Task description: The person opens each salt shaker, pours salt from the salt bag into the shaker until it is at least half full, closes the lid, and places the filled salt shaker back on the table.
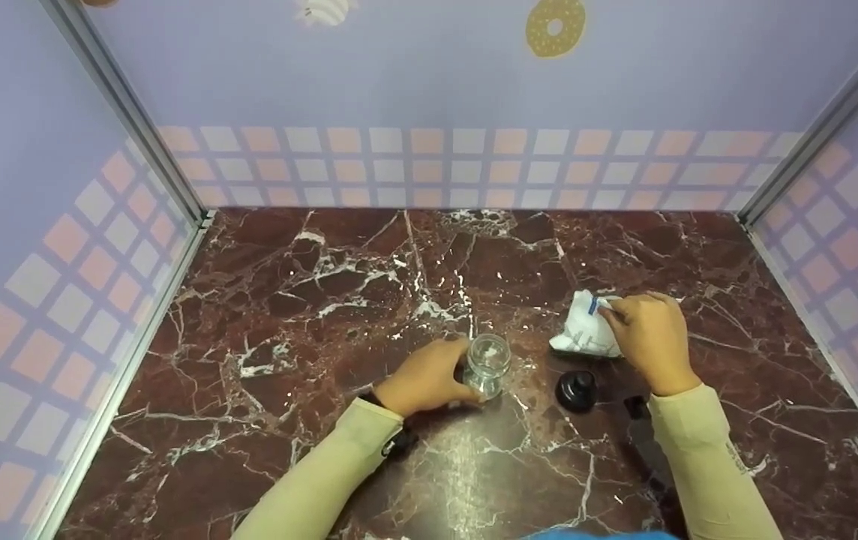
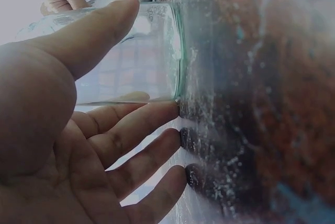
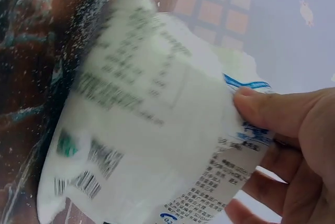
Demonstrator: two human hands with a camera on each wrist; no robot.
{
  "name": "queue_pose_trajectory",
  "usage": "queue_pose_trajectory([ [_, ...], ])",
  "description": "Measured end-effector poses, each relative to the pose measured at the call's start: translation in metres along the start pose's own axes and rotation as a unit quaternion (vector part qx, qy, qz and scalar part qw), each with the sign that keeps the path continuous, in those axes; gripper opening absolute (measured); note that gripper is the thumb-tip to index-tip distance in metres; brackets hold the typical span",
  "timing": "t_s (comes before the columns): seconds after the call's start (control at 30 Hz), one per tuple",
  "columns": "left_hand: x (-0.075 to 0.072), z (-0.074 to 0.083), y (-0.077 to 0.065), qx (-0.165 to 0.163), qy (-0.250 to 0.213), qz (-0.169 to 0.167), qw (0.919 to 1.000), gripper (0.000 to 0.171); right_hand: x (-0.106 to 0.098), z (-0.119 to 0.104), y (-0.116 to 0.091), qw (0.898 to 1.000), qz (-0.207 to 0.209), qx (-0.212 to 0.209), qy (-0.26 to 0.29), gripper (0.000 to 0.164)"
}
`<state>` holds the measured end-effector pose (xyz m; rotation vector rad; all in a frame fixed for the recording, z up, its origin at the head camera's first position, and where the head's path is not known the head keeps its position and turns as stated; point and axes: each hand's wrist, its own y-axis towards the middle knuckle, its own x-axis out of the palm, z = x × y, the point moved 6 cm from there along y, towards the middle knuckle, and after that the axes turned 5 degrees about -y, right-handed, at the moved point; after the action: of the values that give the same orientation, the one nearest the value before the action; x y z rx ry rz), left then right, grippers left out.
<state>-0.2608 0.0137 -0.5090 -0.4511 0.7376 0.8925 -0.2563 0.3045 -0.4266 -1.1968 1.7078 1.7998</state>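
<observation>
My left hand (image 1: pixel 429 377) holds a clear glass jar (image 1: pixel 490 360) that stands upright with its mouth uncovered. In the left wrist view the thumb lies along one side of the jar (image 2: pixel 131 59) and the fingers along the other, their tips at the tabletop. My right hand (image 1: pixel 648 337) pinches the top of a white plastic bag (image 1: pixel 586 334) by a blue strip. Up close, the bag (image 3: pixel 141 109) is bulging and carries printed text and a barcode; its lower end rests on the table. A black lid with a raised knob (image 1: pixel 576 391) lies between jar and bag.
The work surface is a dark red marbled tabletop (image 1: pixel 309 337) with white veins. Lilac walls with a checked band (image 1: pixel 448 166) enclose it at the back, left and right, with metal strips (image 1: pixel 129 120) along the corners.
</observation>
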Motion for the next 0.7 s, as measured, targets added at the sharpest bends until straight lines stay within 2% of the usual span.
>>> queue_pose_trajectory([
  [0.13, -0.001, 0.000, -0.001, -0.002, 0.008, 0.004, 1.0000, 0.071, -0.010, -0.003, 0.003, 0.997, 0.062, 0.013, 0.049, 0.007],
  [0.23, 0.001, -0.001, -0.001, -0.003, 0.009, 0.005, 0.9999, 0.071, -0.017, -0.005, 0.005, 0.992, 0.091, 0.030, 0.076, 0.008],
  [0.43, 0.003, -0.001, 0.000, -0.002, 0.011, 0.006, 0.9999, 0.070, -0.033, -0.017, 0.006, 0.984, 0.137, 0.037, 0.107, 0.009],
  [0.53, 0.003, 0.000, 0.000, 0.000, 0.014, 0.007, 0.9999, 0.070, -0.042, -0.024, 0.006, 0.978, 0.161, 0.035, 0.132, 0.004],
  [0.7, 0.002, 0.001, 0.000, 0.001, 0.008, 0.005, 1.0000, 0.075, -0.052, -0.036, 0.007, 0.973, 0.169, 0.024, 0.157, 0.006],
])
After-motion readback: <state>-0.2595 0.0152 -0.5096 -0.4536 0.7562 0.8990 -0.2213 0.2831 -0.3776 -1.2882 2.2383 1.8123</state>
